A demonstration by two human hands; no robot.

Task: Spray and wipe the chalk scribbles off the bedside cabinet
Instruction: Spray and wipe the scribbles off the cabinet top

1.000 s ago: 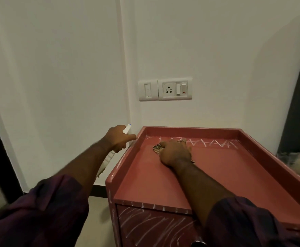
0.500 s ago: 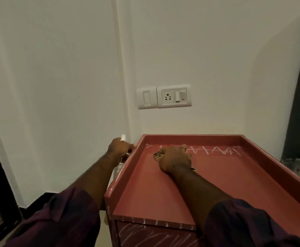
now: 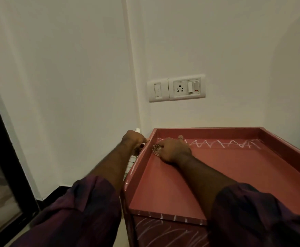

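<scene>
The red bedside cabinet has a raised rim around its top. White chalk zigzags run along the back of the top, and more chalk lines cross the drawer front. My right hand presses a patterned cloth onto the back left corner of the top. My left hand grips a white spray bottle just outside the cabinet's left rim; most of the bottle is hidden behind the hand and rim.
A white wall stands close behind and to the left. A switch and socket plate sits on the wall above the cabinet. A dark door frame runs down the left edge.
My left hand has moved the spray bottle in against the cabinet's left rim and lower. My right hand has stayed on the cloth at the back left corner. The camera has tilted up.
</scene>
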